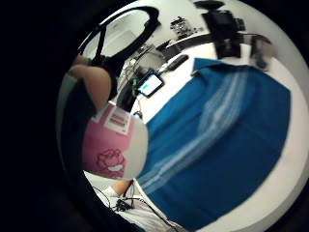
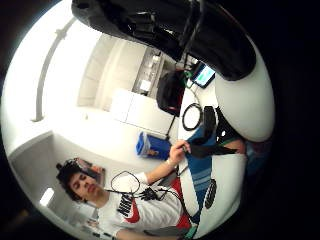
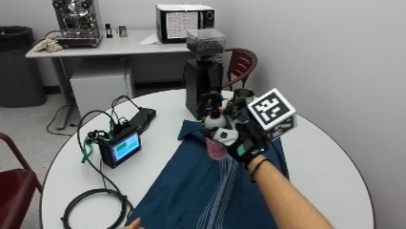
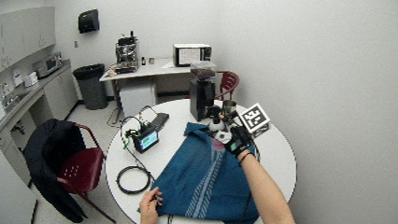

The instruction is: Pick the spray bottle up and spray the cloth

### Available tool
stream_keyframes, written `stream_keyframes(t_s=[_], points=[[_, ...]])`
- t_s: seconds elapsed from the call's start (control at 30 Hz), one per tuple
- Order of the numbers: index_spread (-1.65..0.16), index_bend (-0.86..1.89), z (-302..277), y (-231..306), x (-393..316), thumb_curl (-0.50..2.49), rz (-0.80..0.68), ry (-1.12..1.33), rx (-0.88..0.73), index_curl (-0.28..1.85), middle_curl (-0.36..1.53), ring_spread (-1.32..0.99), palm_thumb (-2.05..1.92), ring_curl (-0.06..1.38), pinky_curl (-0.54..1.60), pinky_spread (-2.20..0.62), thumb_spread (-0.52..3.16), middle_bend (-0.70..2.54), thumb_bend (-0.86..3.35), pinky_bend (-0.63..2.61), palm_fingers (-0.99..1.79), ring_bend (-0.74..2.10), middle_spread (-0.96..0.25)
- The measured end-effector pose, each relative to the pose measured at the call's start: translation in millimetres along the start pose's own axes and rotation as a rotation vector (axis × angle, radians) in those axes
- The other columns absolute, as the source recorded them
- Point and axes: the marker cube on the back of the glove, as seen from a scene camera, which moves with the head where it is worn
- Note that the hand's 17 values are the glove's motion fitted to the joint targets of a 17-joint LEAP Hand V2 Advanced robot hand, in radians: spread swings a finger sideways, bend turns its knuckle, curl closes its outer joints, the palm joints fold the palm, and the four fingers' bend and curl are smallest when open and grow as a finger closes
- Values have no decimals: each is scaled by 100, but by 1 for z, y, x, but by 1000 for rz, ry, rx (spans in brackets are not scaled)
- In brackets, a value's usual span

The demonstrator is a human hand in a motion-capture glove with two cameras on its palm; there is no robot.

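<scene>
Outside view, frame centre: spray bottle [image 3: 216, 136] is lifted off the counter [image 3: 329, 171], grasped by the gloved right hand's [image 3: 244, 140] fingers, above the blue cloth [image 3: 209, 191]. Pickup done; spraying left, judged from this.

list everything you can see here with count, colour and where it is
cloth: 1, blue with pale stripes, spread on the table
spray bottle: 1, pink and white body, black head, held above the cloth
table: 1, white, round
grinder: 1, black, at the table's far edge
screen device: 1, black with lit screen, beside the cloth
cable coil: 1, black, near the table's front edge
chairs: 2, red, one behind the table, one beside it
side table: 1, white, against the wall
right hand: black glove, grips the bottle
bare hand: rests on the cloth's near corner
</scene>
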Motion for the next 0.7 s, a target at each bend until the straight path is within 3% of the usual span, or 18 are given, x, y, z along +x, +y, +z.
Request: stream_keyframes(t_s=[0.3,0.7], points=[[-31,10,110,-14,52,64,-34,-13,-39,16,49,-12,102,41,36,1,92,37,-1,43,82,55,-12],[-30,12,135,12,94,59,82,45,-62,20,46,-13,105,40,34,4,95,33,-2,33,84,52,-12]])
